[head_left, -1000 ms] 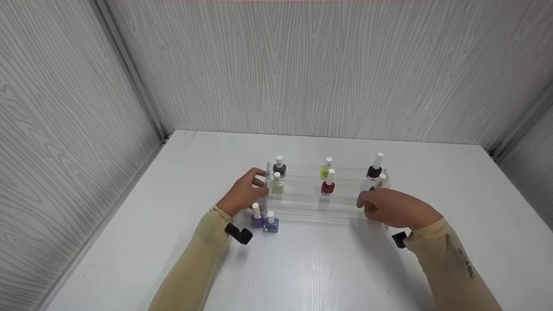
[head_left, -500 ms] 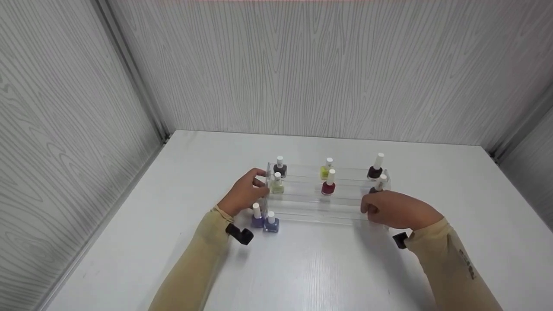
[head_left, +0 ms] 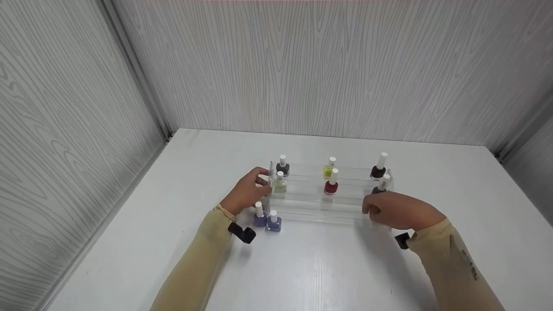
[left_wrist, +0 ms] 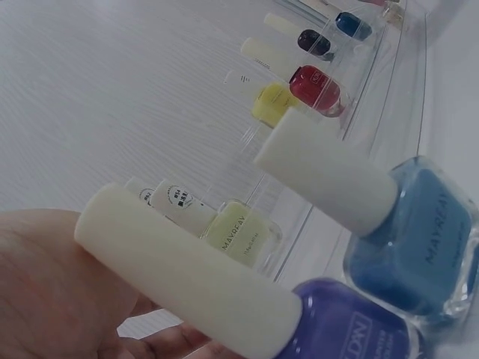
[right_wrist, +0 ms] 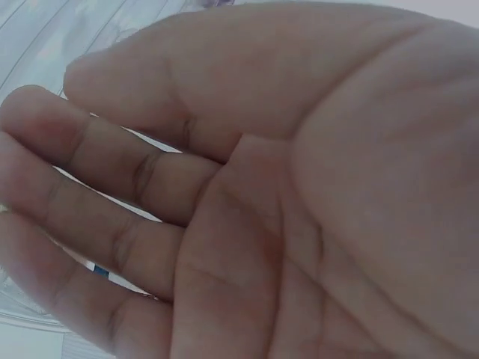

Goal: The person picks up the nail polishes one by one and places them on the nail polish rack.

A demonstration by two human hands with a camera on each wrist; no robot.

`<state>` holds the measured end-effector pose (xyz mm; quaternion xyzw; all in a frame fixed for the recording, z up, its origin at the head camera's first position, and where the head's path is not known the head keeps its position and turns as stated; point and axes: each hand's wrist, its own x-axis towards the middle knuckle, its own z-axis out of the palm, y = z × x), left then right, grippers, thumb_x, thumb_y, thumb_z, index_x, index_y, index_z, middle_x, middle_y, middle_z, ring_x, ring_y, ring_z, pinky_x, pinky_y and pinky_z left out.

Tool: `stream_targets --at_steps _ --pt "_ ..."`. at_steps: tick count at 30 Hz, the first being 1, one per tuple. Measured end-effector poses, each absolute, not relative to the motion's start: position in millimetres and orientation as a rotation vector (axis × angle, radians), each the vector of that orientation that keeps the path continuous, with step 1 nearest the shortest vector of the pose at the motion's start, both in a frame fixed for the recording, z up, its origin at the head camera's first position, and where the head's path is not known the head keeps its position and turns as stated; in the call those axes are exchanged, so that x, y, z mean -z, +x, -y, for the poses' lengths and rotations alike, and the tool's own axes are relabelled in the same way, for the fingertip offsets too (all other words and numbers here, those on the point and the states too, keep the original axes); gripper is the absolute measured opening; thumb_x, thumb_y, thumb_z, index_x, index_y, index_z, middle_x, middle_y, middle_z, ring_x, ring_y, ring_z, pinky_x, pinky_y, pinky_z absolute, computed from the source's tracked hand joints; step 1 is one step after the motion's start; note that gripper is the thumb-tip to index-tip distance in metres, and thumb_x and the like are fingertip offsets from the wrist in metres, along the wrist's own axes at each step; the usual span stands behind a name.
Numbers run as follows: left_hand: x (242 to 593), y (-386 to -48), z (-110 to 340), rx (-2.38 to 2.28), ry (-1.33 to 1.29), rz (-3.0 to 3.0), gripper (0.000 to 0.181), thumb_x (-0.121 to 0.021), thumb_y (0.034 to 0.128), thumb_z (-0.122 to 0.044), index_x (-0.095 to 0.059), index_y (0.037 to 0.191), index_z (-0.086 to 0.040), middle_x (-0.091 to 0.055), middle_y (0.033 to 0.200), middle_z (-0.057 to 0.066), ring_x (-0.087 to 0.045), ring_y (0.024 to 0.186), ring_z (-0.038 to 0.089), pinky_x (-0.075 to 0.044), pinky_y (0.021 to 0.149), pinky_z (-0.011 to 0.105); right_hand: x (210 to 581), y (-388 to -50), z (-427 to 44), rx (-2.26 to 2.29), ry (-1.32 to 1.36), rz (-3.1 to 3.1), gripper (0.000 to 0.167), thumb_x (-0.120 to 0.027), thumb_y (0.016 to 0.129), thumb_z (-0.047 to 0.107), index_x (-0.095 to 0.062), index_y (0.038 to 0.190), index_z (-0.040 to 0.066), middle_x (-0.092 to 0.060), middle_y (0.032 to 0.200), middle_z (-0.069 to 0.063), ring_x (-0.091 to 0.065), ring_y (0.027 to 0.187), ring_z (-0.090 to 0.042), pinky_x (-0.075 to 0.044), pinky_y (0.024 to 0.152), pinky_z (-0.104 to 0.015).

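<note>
A clear tiered display rack (head_left: pixel 311 210) stands on the white table. My left hand (head_left: pixel 246 191) holds its left end, thumb and fingers at the side panel. My right hand (head_left: pixel 402 210) is at the rack's front right, just below a dark blue nail polish bottle (head_left: pixel 380 189). In the right wrist view, the right palm (right_wrist: pixel 232 232) shows nothing held, its fingers loosely extended. Red (head_left: pixel 331 187) and pale green (head_left: pixel 280 186) bottles share that tier. Behind them stand grey (head_left: pixel 283 168), yellow (head_left: pixel 328 171) and near-black (head_left: pixel 378 172) bottles.
A purple bottle (head_left: pixel 259 219) and a blue bottle (head_left: pixel 274 223) stand upright by the rack's front left corner, close to the left wrist. Grey wood-grain panels (head_left: pixel 324 69) enclose the table's back and sides.
My right hand has shifted slightly right and down, so more of the dark blue bottle shows above it. The left hand stays at the rack's end. The head view has shifted slightly.
</note>
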<state>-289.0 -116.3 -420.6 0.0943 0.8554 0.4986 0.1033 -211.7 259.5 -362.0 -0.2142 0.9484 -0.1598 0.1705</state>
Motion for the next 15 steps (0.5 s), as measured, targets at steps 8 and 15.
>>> stream_targets --at_steps 8,15 --pt "419.3 -289.3 114.8 -1.461 0.28 -2.542 0.049 -0.061 0.0983 -0.017 -0.049 0.145 -0.012 -0.063 0.125 0.014 -0.067 0.101 0.03 -0.052 0.063 0.03 360.8 -212.0 -259.0 0.452 -0.588 -2.706 0.024 -0.055 0.095 0.003 -0.07 0.114 0.006 -0.064 0.085 0.003 -0.052 0.073 -0.013 -0.042 0.068 -0.033" --pt "421.4 -291.0 114.7 -1.485 0.283 -2.527 0.047 -0.061 0.0979 -0.015 -0.05 0.144 -0.011 -0.063 0.124 0.015 -0.068 0.101 0.03 -0.052 0.067 0.031 361.7 -211.7 -257.5 0.451 -0.583 -2.679 0.021 -0.057 0.097 0.005 -0.07 0.114 0.007 -0.059 0.08 0.004 -0.05 0.072 -0.013 -0.042 0.066 -0.032"
